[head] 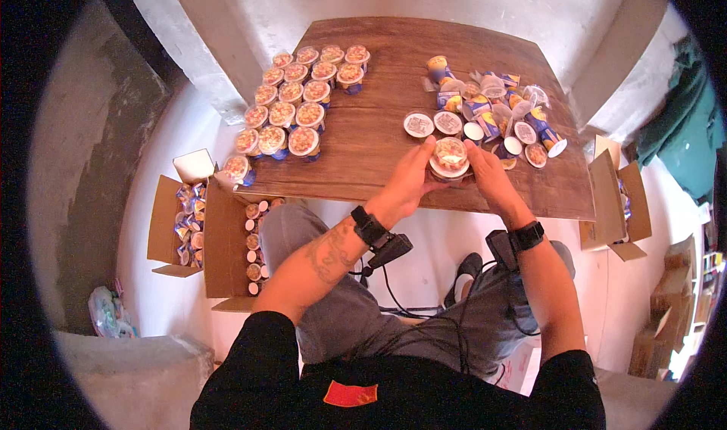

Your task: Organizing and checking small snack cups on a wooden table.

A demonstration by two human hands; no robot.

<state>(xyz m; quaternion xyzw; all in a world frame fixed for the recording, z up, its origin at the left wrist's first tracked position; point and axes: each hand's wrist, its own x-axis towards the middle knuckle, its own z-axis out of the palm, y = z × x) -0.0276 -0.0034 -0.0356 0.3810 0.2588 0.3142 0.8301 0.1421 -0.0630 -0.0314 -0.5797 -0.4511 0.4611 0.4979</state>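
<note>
Between my left hand [409,183] and my right hand [493,174] is a snack cup with a clear domed lid [450,156], held upright at the table's near edge. Pinkish and pale pieces show through the lid. Just beyond it stand cups with printed white lids [418,124]. To the right lies a loose pile of blue-and-yellow paper cups [477,107] and clear plastic lids [521,110], some cups on their sides. On the left of the brown wooden table [375,140], several rows of filled cups with domed lids [281,114] stand upright.
Left of the table, an open cardboard box [164,220] holds blue cups; a second box [227,248] beside my leg holds more. Another open box [599,203] stands at the right. Black cables [392,294] hang from my wrist straps over my lap. Walls border the table's far side.
</note>
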